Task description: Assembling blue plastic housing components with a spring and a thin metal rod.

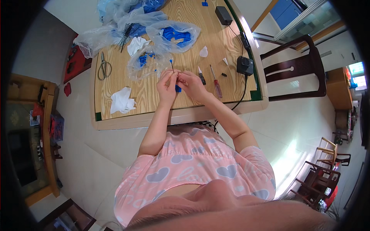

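from the head camera looking down, a person in a pink top with hearts sits at a wooden table (154, 92). the left hand (167, 85) and the right hand (191, 84) are close together over the near part of the table, almost touching. the left hand pinches a thin dark stick with a blue tip (171, 65) that points up and away. a small blue piece (178, 88) sits between the two hands, and the right hand's fingers are curled around it. just right of the hands lie a small black tool (201, 77) and a red screwdriver (216, 84). clear plastic bags with blue parts (173, 36) lie farther back. scissors (104, 66) and a crumpled white tissue (122, 101) lie to the left. a dark wooden chair (296, 69) stands to the right of the table.
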The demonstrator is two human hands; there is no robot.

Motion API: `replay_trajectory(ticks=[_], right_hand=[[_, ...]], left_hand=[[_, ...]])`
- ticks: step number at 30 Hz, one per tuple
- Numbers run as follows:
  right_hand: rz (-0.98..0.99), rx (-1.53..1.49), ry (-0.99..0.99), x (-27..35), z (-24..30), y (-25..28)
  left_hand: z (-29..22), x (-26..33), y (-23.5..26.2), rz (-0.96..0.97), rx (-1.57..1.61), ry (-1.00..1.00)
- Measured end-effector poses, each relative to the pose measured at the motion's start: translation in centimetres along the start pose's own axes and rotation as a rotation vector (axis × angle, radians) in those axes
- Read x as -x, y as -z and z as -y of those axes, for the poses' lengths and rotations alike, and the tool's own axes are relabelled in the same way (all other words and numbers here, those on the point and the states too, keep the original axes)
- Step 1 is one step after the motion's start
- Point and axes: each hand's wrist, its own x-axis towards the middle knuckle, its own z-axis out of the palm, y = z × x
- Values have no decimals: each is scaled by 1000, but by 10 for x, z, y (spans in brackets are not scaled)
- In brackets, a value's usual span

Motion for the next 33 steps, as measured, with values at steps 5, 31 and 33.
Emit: replay_trajectory(ticks=[5, 31, 33], right_hand=[[8, 30, -1, 0, -3, -1], [-11, 15, 18, 0, -4, -2], [-4, 9, 11, 0, -5, -2]], left_hand=[[0, 0, 0, 1, -7, 6], [2, 0, 1, 24, -19, -16], [2, 0, 0, 6, -7, -6]])
